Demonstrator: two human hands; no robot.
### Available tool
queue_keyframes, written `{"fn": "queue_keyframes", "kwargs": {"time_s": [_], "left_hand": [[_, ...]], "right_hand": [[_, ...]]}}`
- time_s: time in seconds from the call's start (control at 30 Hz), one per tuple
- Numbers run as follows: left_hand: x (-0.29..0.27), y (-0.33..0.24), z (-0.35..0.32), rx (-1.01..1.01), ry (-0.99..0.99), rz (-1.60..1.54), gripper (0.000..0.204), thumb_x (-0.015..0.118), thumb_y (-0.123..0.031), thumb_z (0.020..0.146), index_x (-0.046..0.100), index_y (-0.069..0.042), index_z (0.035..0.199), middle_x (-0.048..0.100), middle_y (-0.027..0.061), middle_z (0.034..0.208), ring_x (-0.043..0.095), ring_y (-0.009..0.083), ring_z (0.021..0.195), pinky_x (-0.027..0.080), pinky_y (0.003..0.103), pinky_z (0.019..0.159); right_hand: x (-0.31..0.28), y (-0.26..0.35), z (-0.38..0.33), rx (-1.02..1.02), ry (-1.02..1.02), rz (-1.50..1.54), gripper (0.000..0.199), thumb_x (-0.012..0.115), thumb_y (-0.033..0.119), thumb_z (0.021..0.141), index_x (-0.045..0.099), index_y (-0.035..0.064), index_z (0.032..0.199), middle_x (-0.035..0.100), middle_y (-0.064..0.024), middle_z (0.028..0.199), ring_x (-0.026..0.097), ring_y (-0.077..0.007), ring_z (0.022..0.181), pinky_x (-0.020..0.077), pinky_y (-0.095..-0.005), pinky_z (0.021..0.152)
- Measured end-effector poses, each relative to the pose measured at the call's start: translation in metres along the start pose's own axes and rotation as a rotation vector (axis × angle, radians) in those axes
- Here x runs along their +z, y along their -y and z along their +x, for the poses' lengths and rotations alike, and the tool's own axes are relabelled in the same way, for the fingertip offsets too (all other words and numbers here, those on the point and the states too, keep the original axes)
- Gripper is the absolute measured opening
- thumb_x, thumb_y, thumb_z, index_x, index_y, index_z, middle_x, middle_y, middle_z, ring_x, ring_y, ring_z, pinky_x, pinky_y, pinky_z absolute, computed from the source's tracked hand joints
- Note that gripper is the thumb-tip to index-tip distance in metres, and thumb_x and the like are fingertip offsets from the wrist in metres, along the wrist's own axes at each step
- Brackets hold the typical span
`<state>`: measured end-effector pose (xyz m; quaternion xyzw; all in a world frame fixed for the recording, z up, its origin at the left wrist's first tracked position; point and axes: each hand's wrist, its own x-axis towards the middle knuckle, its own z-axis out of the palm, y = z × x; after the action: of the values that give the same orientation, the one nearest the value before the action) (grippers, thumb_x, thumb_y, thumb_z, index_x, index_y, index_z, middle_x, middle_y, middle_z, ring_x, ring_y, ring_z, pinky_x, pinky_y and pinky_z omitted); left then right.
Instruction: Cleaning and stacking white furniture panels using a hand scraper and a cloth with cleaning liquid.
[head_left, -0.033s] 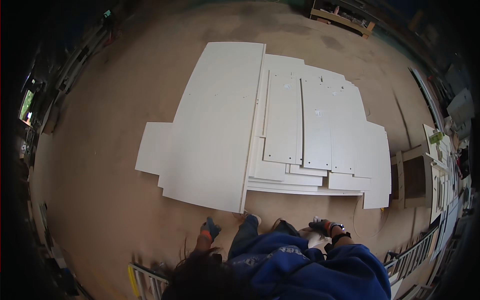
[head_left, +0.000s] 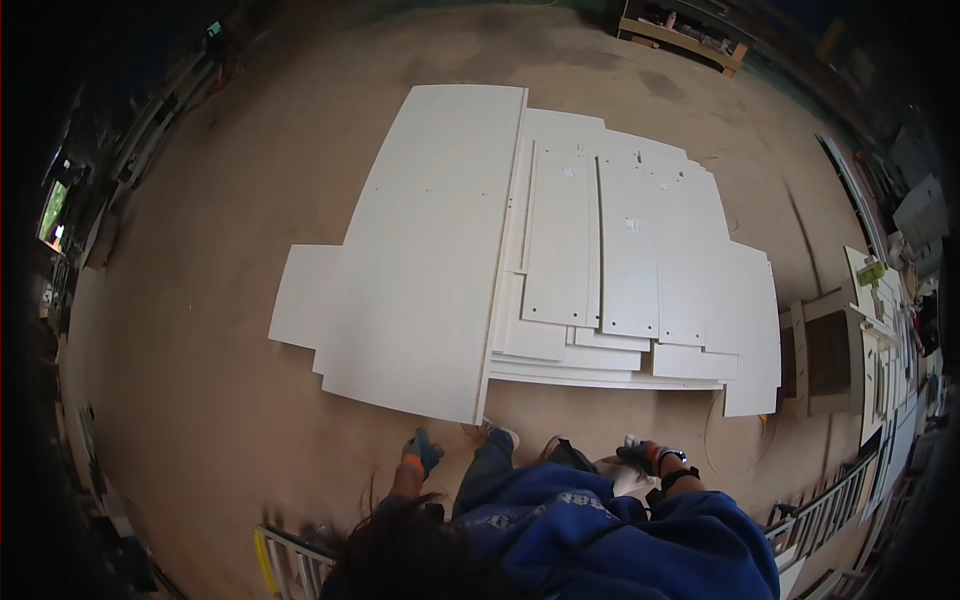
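My left hand (head_left: 425, 453), in a dark grey glove with an orange cuff, hangs low near the bottom edge of a large white panel (head_left: 420, 270) without touching it. Its fingers look loosely apart, and nothing shows in them. My right hand (head_left: 640, 455), gloved alike, is held in front of my body with its fingers drawn together. A small whitish bit shows at its fingertips, too small to name. To the right of the large panel lie several narrower white panels (head_left: 630, 250) with small dark holes, stacked in overlapping layers.
A wooden frame-like stand (head_left: 820, 350) is to the right of the panels. Beyond it more boards (head_left: 875, 360) lie along the right side. Metal ladder-like frames (head_left: 290, 560) lie at the lower left and lower right. A wooden shelf (head_left: 680, 42) stands far off.
The panels sit very slightly further left in the view. My left hand has risen a touch; my right hand looks the same.
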<state>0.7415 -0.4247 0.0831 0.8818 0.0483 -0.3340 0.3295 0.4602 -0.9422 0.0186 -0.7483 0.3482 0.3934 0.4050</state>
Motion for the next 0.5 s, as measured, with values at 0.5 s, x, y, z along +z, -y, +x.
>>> {"fn": "queue_keyframes", "kwargs": {"time_s": [0.5], "left_hand": [[0.072, 0.055, -0.013, 0.945, 0.359, 1.393, 0.028, 0.053, -0.033, 0.084, 0.057, -0.012, 0.103, 0.063, 0.0118, 0.096, 0.061, 0.0292, 0.094, 0.040, 0.042, 0.088]], "right_hand": [[-0.003, -0.118, -0.165, 0.167, -0.232, 0.424, 0.049, 0.051, 0.045, 0.087, 0.062, 0.0040, 0.111, 0.066, -0.0105, 0.106, 0.062, -0.0241, 0.097, 0.0473, -0.0348, 0.085]]}}
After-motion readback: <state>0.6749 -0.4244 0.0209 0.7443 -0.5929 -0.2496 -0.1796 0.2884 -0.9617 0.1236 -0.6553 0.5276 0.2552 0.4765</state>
